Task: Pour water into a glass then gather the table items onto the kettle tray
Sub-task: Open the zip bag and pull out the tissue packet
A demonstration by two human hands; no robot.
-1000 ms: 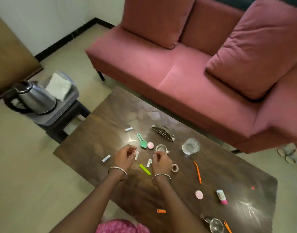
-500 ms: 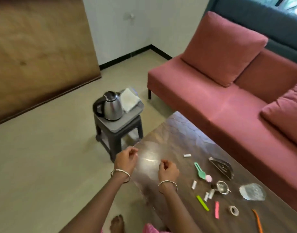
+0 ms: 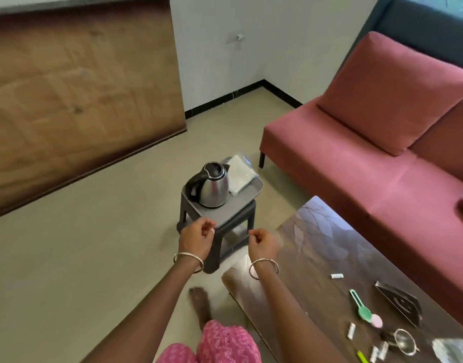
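Left hand [image 3: 197,238] and right hand [image 3: 264,243] are hovering curled at six o'clock from the grey plastic tray [image 3: 233,216]; whether they are grasping anything, I cannot tell.

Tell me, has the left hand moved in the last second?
Yes. The left hand was over the table; now it is past the table's corner, at the near edge of the tray.

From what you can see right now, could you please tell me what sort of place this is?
Most likely a living room in a home: a pink sofa with a loose cushion, a low dark coffee table beside it, and an electric kettle on a tray atop a small stool.
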